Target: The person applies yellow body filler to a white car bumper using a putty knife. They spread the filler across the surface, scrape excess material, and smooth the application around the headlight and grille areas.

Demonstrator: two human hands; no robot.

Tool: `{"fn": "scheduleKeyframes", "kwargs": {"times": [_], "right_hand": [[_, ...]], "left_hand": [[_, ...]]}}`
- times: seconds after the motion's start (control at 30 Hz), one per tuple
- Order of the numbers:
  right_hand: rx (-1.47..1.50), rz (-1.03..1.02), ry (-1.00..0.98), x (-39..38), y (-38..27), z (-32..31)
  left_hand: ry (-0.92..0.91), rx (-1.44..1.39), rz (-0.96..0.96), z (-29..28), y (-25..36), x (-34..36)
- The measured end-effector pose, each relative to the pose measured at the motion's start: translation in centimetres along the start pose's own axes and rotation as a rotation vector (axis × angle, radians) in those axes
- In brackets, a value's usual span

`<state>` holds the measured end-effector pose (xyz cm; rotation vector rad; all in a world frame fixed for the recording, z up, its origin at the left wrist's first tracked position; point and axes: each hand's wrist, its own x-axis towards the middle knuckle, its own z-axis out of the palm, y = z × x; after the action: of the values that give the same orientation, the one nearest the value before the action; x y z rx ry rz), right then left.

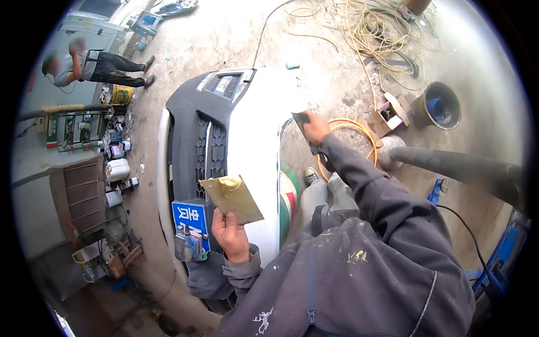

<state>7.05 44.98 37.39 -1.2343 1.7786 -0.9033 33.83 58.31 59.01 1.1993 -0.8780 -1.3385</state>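
My left hand (231, 238) grips the lower edge of a flat, yellowish putty board (240, 205). A dollop of yellowish putty (229, 183) lies near its far edge. Closed around a thin, dark putty scraper (301, 122) is my right hand (317, 129), at the right edge of a car bumper (254, 143). Whether the scraper touches the bumper I cannot tell. The bumper is white with a dark grille (210, 147) and stretches out in front of me. A blue plate (195, 216) sits on its near left part, partly hidden by small bottles and blocks (191, 244).
A green cylinder (289, 194) stands beside my legs, near an orange hose loop (375, 147). Farther right are a thick pole (449, 165), a bucket (443, 109), an open cardboard box (393, 115) and tangled hoses (373, 33). Cans (117, 169) line the left, where another person (95, 66) stands.
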Motion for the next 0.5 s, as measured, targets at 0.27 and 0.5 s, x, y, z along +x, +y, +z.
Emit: {"fn": "scheduleKeyframes", "kwargs": {"times": [0.27,0.5], "right_hand": [[-0.265,-0.078,-0.028,3.5,-5.0,1.8],[-0.105,-0.314,0.101,-4.3,-4.8,4.1]], "left_hand": [[0.035,0.06,0.001,-3.1,-0.3,-2.7],[0.117,0.019,-0.007,-2.7,0.0,-2.9]]}}
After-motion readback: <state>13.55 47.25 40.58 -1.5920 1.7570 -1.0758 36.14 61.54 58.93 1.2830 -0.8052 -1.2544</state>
